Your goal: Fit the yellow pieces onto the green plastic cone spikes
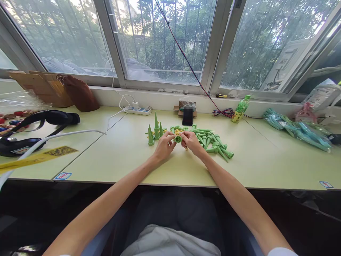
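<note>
Between my two hands is a green plastic spike (178,139), its round open end turned toward me. The fingers of my left hand (165,145) pinch it from the left. On the other side, my right hand (191,142) grips it with thumb and fingertips. Several green cone spikes (156,129) stand upright on the table just left of my hands. To the right lies a loose pile of green spikes (210,140), pointing various ways. Small yellow pieces (170,130) are scattered behind my hands, partly hidden by them.
A phone (187,116) leans on a small cardboard box behind the spikes. Along the back of the table (266,160) are a power strip (137,110), a green bottle (241,108) and a coiled cable (223,112). Black headgear (39,128) lies left; plastic-wrapped items (298,129) lie right.
</note>
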### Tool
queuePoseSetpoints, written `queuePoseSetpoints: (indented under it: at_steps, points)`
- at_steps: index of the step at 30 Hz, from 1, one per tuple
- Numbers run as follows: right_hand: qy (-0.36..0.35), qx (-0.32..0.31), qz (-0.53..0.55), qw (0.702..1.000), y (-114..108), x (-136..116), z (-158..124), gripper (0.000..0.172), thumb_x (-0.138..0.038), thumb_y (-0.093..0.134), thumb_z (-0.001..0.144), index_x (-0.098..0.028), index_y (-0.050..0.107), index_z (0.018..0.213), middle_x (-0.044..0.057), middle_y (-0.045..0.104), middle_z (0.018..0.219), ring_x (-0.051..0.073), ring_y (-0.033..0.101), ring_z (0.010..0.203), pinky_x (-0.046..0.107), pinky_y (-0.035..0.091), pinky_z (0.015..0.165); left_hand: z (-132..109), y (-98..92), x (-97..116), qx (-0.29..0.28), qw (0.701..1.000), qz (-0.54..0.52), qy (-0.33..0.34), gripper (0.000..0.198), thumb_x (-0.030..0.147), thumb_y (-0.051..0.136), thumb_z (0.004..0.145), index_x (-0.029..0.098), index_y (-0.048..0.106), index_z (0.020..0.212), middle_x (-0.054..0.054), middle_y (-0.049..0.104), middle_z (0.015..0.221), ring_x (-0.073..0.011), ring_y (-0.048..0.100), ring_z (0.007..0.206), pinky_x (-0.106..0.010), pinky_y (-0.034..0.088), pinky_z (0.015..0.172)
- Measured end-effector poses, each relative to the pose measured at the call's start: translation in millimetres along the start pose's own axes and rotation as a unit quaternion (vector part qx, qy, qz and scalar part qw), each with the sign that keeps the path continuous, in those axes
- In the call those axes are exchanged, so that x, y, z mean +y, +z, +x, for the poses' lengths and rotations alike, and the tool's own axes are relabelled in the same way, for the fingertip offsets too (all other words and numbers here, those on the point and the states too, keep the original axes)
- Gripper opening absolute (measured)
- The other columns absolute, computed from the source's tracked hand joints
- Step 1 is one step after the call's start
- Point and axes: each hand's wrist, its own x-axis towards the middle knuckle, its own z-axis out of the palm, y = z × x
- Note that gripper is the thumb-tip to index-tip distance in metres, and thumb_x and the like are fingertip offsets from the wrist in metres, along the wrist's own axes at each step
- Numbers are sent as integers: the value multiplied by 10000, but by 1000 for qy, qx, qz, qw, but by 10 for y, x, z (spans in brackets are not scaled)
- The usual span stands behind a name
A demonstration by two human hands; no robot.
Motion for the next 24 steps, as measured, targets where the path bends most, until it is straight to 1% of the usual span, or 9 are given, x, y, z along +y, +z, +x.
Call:
queuePoseSetpoints:
  at_steps: [4,6,8,10,12,15,19,22,24]
  points:
    - [-2,-17,10,1000,10,-27,-8,473,-658,676,774,-230,484,716,-101,348,428,75,308,355,249,262,388,10,-6,17,7,999,18,-27,267,120,625,802,213,705,1038,-55,576,1092,-47,528,567,-234,496,588]
    - [1,-22,7,1000,14,-34,-8,485,-670,678,765,-232,476,712,-101,338,437,74,302,363,252,258,394,22,-13,29,26,998,24,-48,295,128,655,777,210,686,1059,-49,576,1078,-53,521,564,-246,487,601]
    - [5,-27,6,1000,16,-34,-4,497,-681,675,760,-235,464,703,-99,331,443,73,290,370,253,254,397,34,-21,35,60,995,30,-72,305,165,702,746,193,655,1046,-29,589,982,-66,498,558,-250,465,597]
    - [7,-31,7,999,18,-26,3,504,-688,673,755,-237,455,696,-99,322,444,71,277,375,253,248,400,42,-28,35,91,990,31,-100,356,194,738,710,182,605,1040,9,581,833,-89,496,568,-246,438,591]
    - [9,-34,10,999,17,-11,9,509,-691,677,750,-237,455,694,-102,310,444,69,266,379,251,245,404,44,-31,32,99,987,18,-129,407,196,740,695,183,551,1055,43,565,713,-109,521,583,-238,418,585]
    - [7,-35,11,999,9,18,17,507,-687,682,751,-235,460,690,-100,313,450,68,269,381,249,248,407,45,-30,28,81,982,-35,-170,445,177,712,692,188,501,1084,51,595,684,-102,546,554,-223,414,553]
    - [1,-31,-16,999,-11,60,29,504,-686,665,770,-236,455,680,-87,347,457,75,305,378,249,256,402,63,-35,47,68,956,-179,-222,506,207,678,716,201,448,1166,10,636,818,-90,581,502,-203,413,447]
    - [-1,-31,-33,999,-21,79,36,491,-674,651,787,-236,457,680,-83,362,450,81,322,375,249,269,400,81,-54,78,79,933,-263,-230,545,263,691,735,204,413,1199,-3,632,855,-98,599,513,-200,422,411]
    - [-4,-28,-45,999,-20,82,35,482,-663,641,800,-235,457,677,-79,370,448,83,330,374,249,274,398,84,-66,95,82,931,-277,-224,560,305,710,746,203,407,1206,-9,631,881,-89,590,506,-195,419,395]
